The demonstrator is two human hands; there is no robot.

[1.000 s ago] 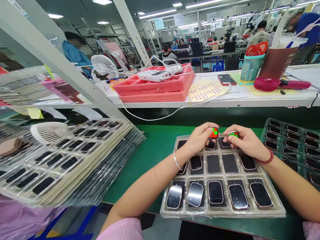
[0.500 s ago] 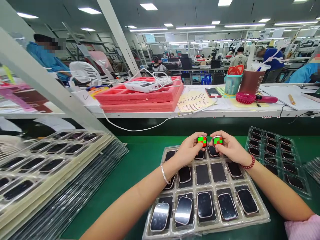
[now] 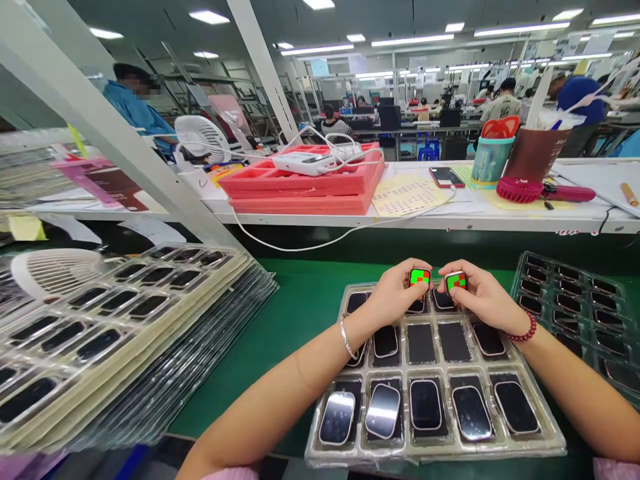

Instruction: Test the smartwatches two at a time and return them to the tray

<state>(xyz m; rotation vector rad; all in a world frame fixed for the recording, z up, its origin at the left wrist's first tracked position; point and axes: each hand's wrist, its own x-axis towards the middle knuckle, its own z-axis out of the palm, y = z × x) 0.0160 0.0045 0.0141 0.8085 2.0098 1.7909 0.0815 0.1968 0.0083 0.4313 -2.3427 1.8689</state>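
My left hand is closed on a smartwatch without a strap, its thumb on the lit green and red screen. In my right hand is a second smartwatch, also lit in green and red blocks, pinched between thumb and fingers. Both are held side by side above the far row of a clear plastic tray. Dark-screened watches lie in the tray, such as one watch in the near row. Two middle pockets, including the left pocket, show only black lining.
Stacked trays of watches rise on the left, beside a white fan. Another watch tray lies at right. A shelf behind holds red foam trays, a phone and a teal cup. Other people sit farther back.
The view has swung left, so everything sits farther right in the picture. Both hands still hold their watches over the tray; the colour blocks on the screens look different.
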